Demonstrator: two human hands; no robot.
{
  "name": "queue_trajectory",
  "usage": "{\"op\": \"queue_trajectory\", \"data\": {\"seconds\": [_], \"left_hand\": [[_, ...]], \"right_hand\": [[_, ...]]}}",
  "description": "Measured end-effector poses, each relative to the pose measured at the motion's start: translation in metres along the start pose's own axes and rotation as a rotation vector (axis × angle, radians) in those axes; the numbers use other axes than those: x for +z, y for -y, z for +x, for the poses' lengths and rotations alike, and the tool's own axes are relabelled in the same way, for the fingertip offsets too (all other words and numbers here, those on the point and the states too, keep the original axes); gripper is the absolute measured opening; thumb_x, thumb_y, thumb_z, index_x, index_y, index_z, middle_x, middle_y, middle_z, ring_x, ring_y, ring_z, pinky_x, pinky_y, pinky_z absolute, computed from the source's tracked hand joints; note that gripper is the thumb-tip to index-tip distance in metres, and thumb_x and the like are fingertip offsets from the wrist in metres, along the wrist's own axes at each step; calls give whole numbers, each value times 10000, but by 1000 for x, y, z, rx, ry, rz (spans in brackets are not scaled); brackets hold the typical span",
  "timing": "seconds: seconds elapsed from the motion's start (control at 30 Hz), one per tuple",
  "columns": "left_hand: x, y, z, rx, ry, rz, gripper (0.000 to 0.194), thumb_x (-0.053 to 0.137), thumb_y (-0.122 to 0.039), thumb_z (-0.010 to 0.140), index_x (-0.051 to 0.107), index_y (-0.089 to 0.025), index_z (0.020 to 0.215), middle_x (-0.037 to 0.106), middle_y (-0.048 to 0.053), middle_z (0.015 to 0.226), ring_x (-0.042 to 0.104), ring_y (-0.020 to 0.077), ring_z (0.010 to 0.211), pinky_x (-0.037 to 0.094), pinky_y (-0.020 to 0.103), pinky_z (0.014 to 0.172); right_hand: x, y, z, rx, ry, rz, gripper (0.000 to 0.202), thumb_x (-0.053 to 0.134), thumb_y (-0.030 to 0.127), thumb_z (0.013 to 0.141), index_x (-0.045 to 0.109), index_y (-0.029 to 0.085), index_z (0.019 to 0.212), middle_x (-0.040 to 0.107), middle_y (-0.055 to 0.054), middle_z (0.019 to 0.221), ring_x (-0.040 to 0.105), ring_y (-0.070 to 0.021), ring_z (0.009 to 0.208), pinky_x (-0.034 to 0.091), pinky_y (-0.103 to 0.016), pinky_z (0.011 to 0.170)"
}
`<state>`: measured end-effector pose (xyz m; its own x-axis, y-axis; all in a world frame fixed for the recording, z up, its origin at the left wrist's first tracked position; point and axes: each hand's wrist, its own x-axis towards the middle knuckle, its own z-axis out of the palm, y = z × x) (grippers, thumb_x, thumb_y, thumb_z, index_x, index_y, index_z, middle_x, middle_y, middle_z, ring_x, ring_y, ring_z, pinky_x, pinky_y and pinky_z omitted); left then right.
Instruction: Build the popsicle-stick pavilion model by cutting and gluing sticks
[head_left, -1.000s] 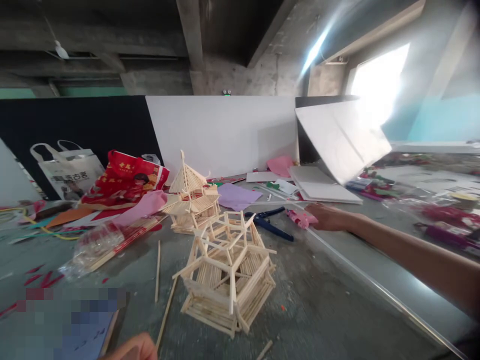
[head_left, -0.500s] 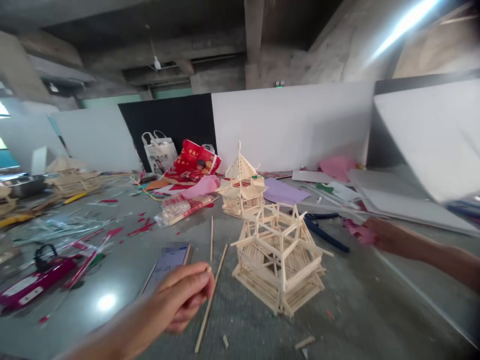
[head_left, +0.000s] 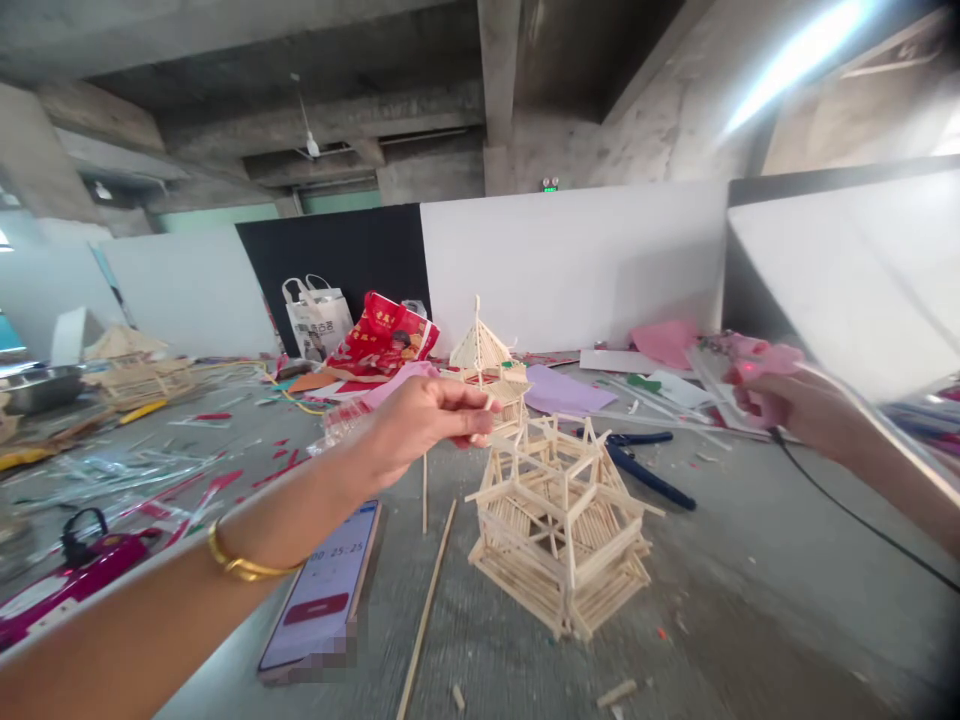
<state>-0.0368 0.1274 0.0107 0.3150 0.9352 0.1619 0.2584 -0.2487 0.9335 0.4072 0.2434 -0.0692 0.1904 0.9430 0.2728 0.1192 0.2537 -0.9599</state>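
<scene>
My left hand (head_left: 442, 415), a gold bangle at its wrist, is raised above the table with its fingertips pinched on a short wooden stick (head_left: 490, 403); only the stick's small end shows. Just right of and below it stands a six-sided wooden stick frame (head_left: 566, 530), open at the top. Behind the hand is a small stick pavilion (head_left: 480, 350) with a pointed roof, partly covered by my fingers. On the right, my right hand (head_left: 795, 405) is wrapped round a pink glue gun (head_left: 761, 360), its black cord trailing down. The gun is apart from the frame.
Blue-handled pliers (head_left: 649, 470) lie right of the frame. Left of it are a long stick (head_left: 427, 610) and a phone (head_left: 322, 595) with a running timer. A magenta power strip (head_left: 82, 585) and plastic scraps cover the left. White boards (head_left: 847, 260) stand at right.
My left hand has risen and moved forward and right, uncovering the phone. My right hand has lifted the glue gun up and to the right, away from the pliers.
</scene>
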Motion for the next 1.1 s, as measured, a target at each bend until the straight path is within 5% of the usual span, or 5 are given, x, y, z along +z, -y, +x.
{"op": "queue_trajectory", "data": {"seconds": [0.13, 0.37, 0.6, 0.73, 1.1], "left_hand": [[13, -3, 26, 18, 107, 35, 165, 700, -255, 647, 662, -135, 753, 627, 26, 691, 535, 107, 626, 408, 276, 643], [26, 0, 49, -11, 76, 347, 221, 687, -332, 629, 693, -143, 742, 631, 34, 699, 512, 125, 654, 374, 266, 626], [27, -19, 58, 66, 231, 776, 230, 625, -379, 648, 693, -170, 715, 622, 10, 629, 495, 128, 609, 327, 260, 552], [28, -22, 58, 102, 305, 795, 232, 624, -364, 655, 694, -167, 754, 651, 21, 652, 518, 127, 609, 332, 255, 553], [30, -19, 61, 155, 315, 876, 199, 618, -344, 651, 703, -169, 695, 631, 9, 589, 500, 116, 563, 320, 263, 562]], "right_hand": [[16, -11, 6, 79, 36, 175, 105, 509, 195, 842, 528, 113, 906, 541, 4, 761, 472, -40, 538, 407, -159, 452], [33, -25, 11, 127, 40, 320, 228, 461, 298, 882, 502, 134, 1036, 534, 0, 771, 479, -43, 542, 416, -158, 444], [43, -14, 12, 52, 48, 358, 253, 596, 362, 786, 516, 131, 849, 522, 6, 717, 437, -30, 473, 348, -133, 360], [43, -4, 14, 15, 53, 324, 348, 688, 435, 670, 535, 140, 774, 526, -18, 695, 445, -56, 465, 360, -160, 339], [37, -2, 17, -19, 46, 251, 369, 665, 478, 673, 542, 156, 803, 529, -30, 755, 436, -54, 460, 348, -161, 323]]}}
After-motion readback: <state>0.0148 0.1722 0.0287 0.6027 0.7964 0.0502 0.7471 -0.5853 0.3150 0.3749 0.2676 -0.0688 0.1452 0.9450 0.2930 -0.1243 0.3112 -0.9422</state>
